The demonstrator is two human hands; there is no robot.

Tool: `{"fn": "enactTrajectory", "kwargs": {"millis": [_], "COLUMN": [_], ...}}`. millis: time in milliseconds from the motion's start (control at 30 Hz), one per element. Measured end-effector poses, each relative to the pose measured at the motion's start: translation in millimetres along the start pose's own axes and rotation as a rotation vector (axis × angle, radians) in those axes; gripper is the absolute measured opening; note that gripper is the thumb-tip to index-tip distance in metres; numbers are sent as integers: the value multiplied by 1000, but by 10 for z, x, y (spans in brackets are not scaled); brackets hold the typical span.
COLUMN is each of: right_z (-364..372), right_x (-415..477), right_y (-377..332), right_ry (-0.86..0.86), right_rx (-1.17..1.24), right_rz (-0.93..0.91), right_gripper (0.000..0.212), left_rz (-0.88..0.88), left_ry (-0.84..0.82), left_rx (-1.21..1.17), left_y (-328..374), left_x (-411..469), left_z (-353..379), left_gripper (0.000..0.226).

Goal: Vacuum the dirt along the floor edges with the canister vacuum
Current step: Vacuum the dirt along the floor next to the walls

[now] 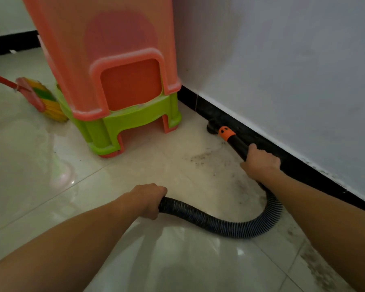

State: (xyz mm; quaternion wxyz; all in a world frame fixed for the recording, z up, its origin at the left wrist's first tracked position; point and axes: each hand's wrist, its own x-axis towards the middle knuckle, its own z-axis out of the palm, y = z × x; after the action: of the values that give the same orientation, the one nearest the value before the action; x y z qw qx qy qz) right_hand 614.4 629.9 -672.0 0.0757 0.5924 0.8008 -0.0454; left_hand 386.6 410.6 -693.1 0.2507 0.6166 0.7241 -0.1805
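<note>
Right hand (pixel 260 160) grips the black wand (pixel 238 144), left hand (pixel 150 199) clutches the ribbed hose (pixel 219 226); the nozzle (pixel 212 125) sits against the dark skirting (pixel 303 171); the slack loop could smear the dirt patch (pixel 200 158), or a long push could knock the stacked stools (pixel 122 81).

no readable text, labels, numbers, signs

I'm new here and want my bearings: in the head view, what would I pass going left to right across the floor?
Broom → stacked plastic stools → vacuum nozzle → orange collar → right hand on the wand. Left out as overlapping: left hand, hose.
</note>
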Motion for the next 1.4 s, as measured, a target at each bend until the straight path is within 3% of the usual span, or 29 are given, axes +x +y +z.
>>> {"fn": "enactTrajectory", "kwargs": {"millis": [233, 467, 633, 733, 833, 967, 1100, 1233, 1400], "right_z": [304, 220, 178, 218, 179, 153, 114, 204, 207], "right_x": [-395, -354, -463, -513, -577, -574, -625, -660, -696], "right_y": [1238, 1171, 1076, 1064, 984, 901, 897, 815, 672], "right_ry": [-128, -138, -331, -284, -392, -212, -397, -229, -419], "right_rx": [487, 743, 911, 909, 849, 656, 701, 650, 762], "right_rz": [288, 297, 333, 344, 239, 186, 118, 169, 120], "right_gripper": [35, 24, 28, 31, 31, 28, 26, 29, 26], "left_rz": [87, 65, 16, -11, 0, 44, 60, 57, 30], "left_ry": [2, 37, 40, 60, 34, 22, 9, -1, 18], "left_rx": [53, 101, 132, 144, 153, 196, 192, 247, 216], "left_y": [226, 123, -8, -31, 31, 183, 197, 182, 35], "left_x": [51, -137, -273, -321, -329, -313, -315, -351, -424], "left_z": [-77, -93, -120, -186, -177, -148, -151, -145, -187], "left_gripper": [32, 31, 26, 26, 28, 32, 34, 34, 31]}}
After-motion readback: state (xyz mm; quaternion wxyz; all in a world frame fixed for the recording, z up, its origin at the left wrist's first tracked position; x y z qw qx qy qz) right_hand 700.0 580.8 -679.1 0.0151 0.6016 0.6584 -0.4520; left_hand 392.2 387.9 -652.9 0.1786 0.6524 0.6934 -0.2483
